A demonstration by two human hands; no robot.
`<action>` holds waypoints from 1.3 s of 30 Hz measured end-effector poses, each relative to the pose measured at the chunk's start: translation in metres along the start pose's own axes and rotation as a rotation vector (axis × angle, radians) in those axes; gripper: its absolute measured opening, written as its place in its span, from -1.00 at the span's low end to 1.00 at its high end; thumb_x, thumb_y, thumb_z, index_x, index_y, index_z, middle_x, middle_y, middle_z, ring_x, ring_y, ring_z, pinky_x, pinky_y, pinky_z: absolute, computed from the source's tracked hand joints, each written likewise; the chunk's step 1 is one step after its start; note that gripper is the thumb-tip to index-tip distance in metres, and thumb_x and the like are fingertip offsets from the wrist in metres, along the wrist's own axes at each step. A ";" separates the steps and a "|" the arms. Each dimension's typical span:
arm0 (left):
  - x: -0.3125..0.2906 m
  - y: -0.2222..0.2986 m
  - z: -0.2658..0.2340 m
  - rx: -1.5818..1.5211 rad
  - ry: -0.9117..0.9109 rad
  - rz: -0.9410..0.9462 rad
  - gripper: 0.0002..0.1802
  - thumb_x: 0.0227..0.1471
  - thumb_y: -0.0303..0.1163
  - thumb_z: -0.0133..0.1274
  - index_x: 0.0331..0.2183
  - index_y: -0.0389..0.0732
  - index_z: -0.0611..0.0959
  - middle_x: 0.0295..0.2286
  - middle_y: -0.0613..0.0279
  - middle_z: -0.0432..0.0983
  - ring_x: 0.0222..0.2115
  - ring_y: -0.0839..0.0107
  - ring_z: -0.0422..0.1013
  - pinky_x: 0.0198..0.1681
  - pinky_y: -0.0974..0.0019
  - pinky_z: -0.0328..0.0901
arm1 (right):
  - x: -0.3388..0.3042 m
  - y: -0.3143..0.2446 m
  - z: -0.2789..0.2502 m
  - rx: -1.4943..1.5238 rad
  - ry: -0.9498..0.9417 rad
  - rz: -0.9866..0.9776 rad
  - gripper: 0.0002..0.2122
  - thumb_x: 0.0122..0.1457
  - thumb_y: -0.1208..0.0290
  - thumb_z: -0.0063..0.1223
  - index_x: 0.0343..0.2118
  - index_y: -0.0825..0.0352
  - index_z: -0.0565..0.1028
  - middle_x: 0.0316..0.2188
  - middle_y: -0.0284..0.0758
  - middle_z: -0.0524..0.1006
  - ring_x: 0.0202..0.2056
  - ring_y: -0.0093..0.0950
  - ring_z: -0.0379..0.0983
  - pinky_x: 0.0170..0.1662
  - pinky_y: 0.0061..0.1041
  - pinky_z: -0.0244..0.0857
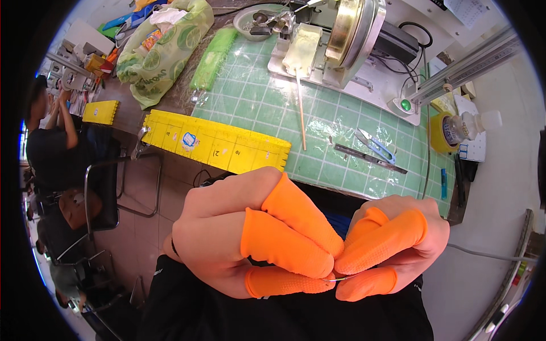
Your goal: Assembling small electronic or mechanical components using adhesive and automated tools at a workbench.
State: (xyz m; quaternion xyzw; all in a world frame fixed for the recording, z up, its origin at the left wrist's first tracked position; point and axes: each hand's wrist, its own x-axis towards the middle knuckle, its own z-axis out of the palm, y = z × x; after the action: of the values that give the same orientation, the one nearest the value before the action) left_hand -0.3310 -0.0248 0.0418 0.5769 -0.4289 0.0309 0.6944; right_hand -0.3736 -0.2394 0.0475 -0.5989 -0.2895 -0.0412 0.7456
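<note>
My left hand (250, 236) and my right hand (395, 241) meet over my lap, in front of the table edge. Orange rubber finger cots cover their thumbs and front fingers. Between the pinched fingertips of both hands runs a thin, slightly curved, shiny wire-like piece (338, 279). Only a short stretch of it shows; the fingers hide the rest, so I cannot tell its exact kind. Just beyond my hands lies a long yellow box-like strip (219, 142) with notched edges. Blue-handled snips (375, 145) and thin dark metal strips (369, 158) lie on the table.
A green gridded mat (318, 170) covers the table. At the back stands a machine with a round metal wheel (344, 34); a wooden stick (301, 111) points from its pad. A patterned plastic bag (165, 51), a grey bowl (250, 25) and a bottle (463, 126) stand around. Another person (54, 131) sits left.
</note>
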 end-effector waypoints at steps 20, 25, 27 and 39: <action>-0.034 0.005 -0.010 -0.410 0.034 -0.471 -0.75 0.13 -0.62 0.21 -0.15 -0.29 0.54 -0.19 0.22 0.53 -0.41 0.56 0.49 -0.41 0.49 0.40 | -0.011 0.015 0.016 -0.937 -0.048 -0.467 -0.77 0.01 0.59 0.38 -0.27 0.51 0.60 -0.49 -0.19 0.53 -0.57 -0.36 0.39 -0.53 -0.46 0.21; -0.049 0.013 -0.021 -0.431 0.101 -0.558 -0.78 0.12 -0.65 0.21 -0.17 -0.30 0.60 -0.23 0.22 0.56 -0.51 0.57 0.49 -0.45 0.52 0.36 | 0.002 0.016 0.032 -0.935 -0.111 -0.430 -0.71 -0.21 0.55 0.45 -0.34 0.45 0.66 -0.55 -0.32 0.52 -0.64 -0.46 0.35 -0.58 -0.51 0.15; -0.050 0.011 -0.018 -0.469 0.128 -0.555 -0.80 0.11 -0.65 0.22 -0.19 -0.30 0.62 -0.25 0.24 0.58 -0.51 0.58 0.48 -0.45 0.53 0.36 | 0.000 0.017 0.030 -0.950 -0.088 -0.435 -0.68 -0.24 0.52 0.48 -0.33 0.41 0.68 -0.54 -0.31 0.56 -0.66 -0.48 0.36 -0.61 -0.56 0.14; -0.132 0.048 -0.207 0.886 0.980 -0.215 -0.59 0.02 -0.69 0.12 -0.04 -0.27 0.65 -0.21 0.11 0.66 -0.33 0.51 0.52 -0.28 0.48 0.39 | 0.002 0.034 0.035 -0.930 -0.225 0.165 -0.38 -0.11 0.52 0.45 0.10 0.39 0.46 0.00 -0.08 0.50 -0.14 -0.11 0.52 -0.10 -0.32 0.46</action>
State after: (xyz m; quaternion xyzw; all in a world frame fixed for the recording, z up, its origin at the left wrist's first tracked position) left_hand -0.3240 0.2220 0.0024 0.7663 0.0492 0.3932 0.5058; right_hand -0.3714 -0.1968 0.0231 -0.8904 -0.2708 -0.0420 0.3636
